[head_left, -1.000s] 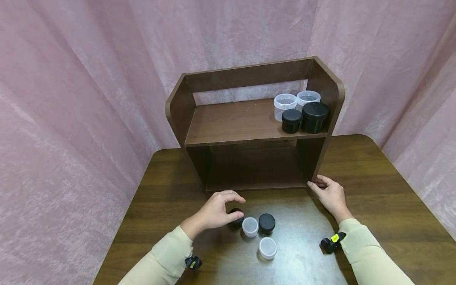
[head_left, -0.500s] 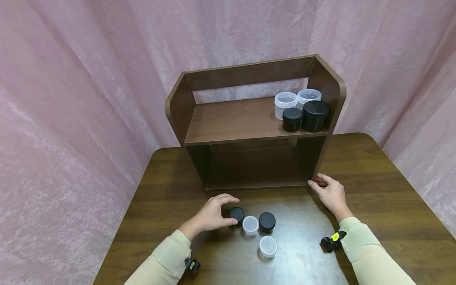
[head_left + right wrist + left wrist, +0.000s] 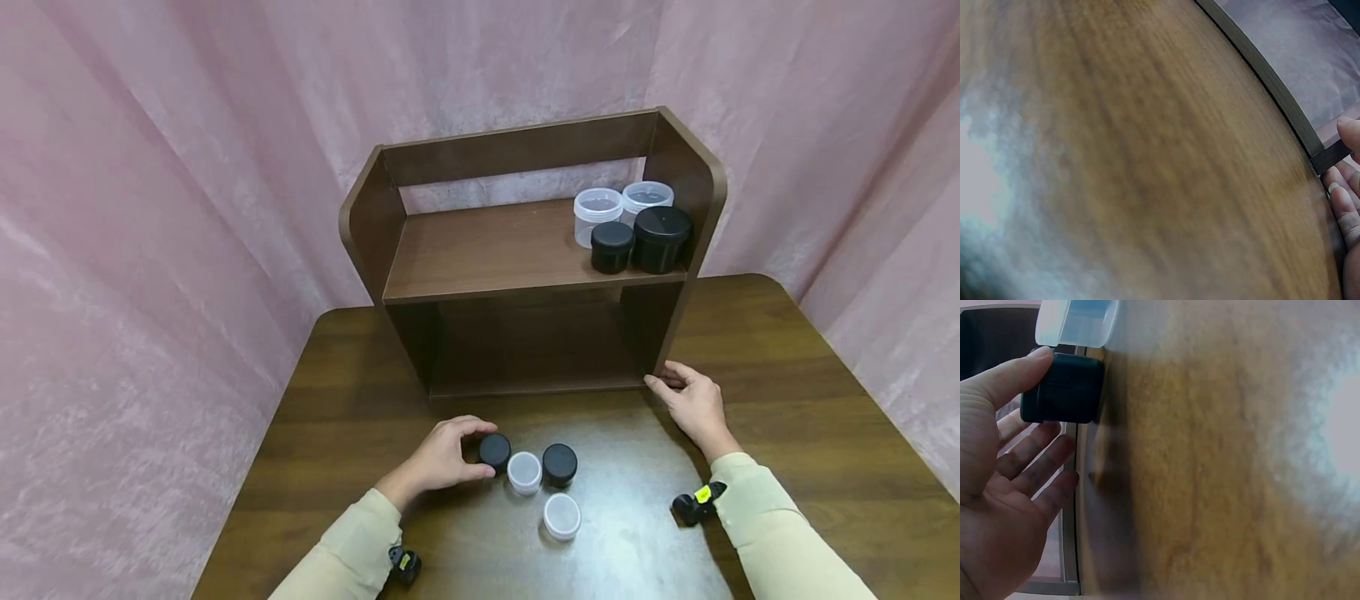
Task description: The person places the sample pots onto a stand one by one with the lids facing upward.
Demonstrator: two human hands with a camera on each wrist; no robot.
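Note:
In the head view, my left hand (image 3: 442, 458) is at a small black lidded jar (image 3: 495, 452), thumb on its near side and index finger on its far side. The left wrist view shows the thumb against the black jar (image 3: 1063, 389), the other fingers behind it. Right beside that jar stands a small clear jar with a whitish lid (image 3: 524, 472). Another black jar (image 3: 559, 464) follows, and a second clear jar (image 3: 562, 516) stands nearer me. My right hand (image 3: 693, 407) pinches the lower right front corner of a brown two-tier shelf (image 3: 480, 250).
On the shelf's upper tier, at the right, are two clear tubs (image 3: 597, 218), a small black jar (image 3: 611, 247) and a larger black one (image 3: 662, 240). The shelf stands on a wooden table (image 3: 330, 408). A pink curtain (image 3: 187, 167) hangs behind.
My left hand has drawn back from over the black jar, lowered, and narrowed its thumb and index finger around it. The right hand stays at the shelf corner.

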